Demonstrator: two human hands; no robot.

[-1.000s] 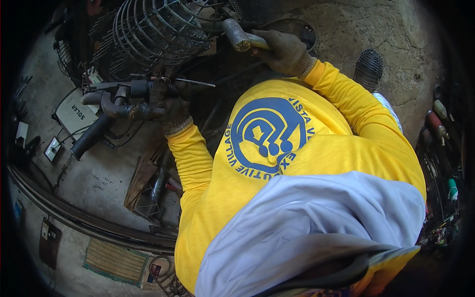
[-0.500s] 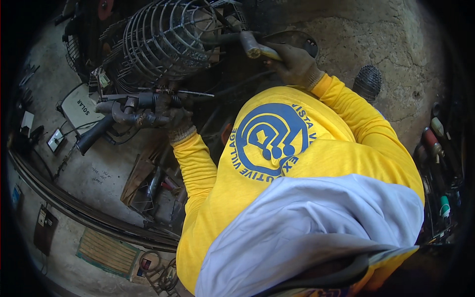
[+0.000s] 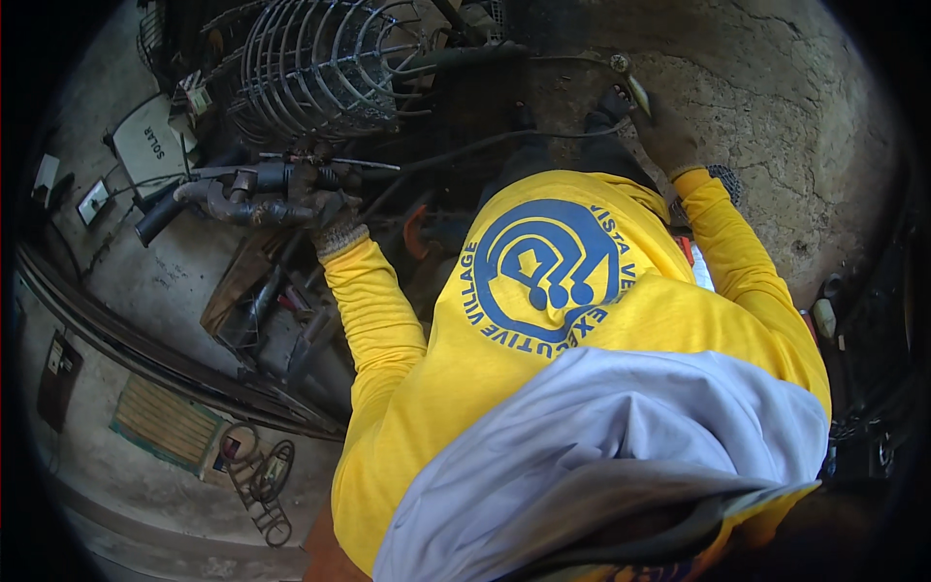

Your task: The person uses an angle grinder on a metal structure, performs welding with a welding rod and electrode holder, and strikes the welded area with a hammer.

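Note:
In my gloved right hand (image 3: 669, 138) is a hammer, its pale yellowish handle (image 3: 639, 95) closed in the fingers. The round end of the hammer head (image 3: 619, 63) shows above bare concrete, apart from the metalwork. On the other side, my gloved left hand (image 3: 332, 211) is closed on a dark, pipe-like metal tool (image 3: 242, 206) with a black handle (image 3: 158, 221); its exact kind is unclear. A thin light rod (image 3: 367, 164) sticks out beside that hand. Just beyond lies a cage of curved metal bars (image 3: 315, 73), with dark bars running off its right end.
A pale panel (image 3: 150, 141) and a small white-faced box (image 3: 94, 202) lie at the left. Long dark metal lengths (image 3: 145, 349) curve across the lower left. A slatted panel (image 3: 165, 417) and a coiled cable (image 3: 272, 470) are farther down. My feet show on cracked concrete (image 3: 766, 107).
My right hand has swung the hammer away from the bars, to the right and up in view. The left hand keeps its grip on the tool; the view has shifted slightly.

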